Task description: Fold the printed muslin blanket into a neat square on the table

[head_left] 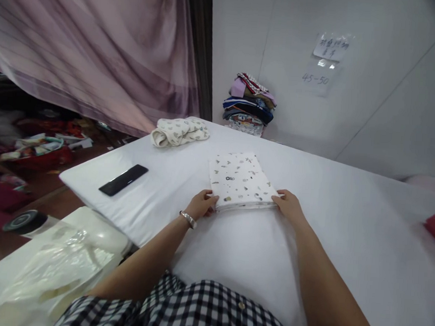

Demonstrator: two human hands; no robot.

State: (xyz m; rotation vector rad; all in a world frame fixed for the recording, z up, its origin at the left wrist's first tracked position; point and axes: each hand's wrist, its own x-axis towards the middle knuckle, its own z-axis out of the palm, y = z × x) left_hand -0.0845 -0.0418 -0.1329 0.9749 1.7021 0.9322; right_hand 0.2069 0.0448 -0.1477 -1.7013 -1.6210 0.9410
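A folded white cloth with small dark prints (240, 179) lies flat on the white table (347, 226) in front of me. My left hand (201, 204), a watch on its wrist, grips the near left corner of the cloth with curled fingers. My right hand (288, 203) holds the near right corner, fingers tucked at the edge. Both forearms reach over the table from my checked shirt.
A rolled patterned cloth (179, 131) lies at the far left of the table, a black phone (123, 179) near the left edge. A stack of folded garments (249, 105) stands against the wall. A plastic bag (61, 266) rests at my left.
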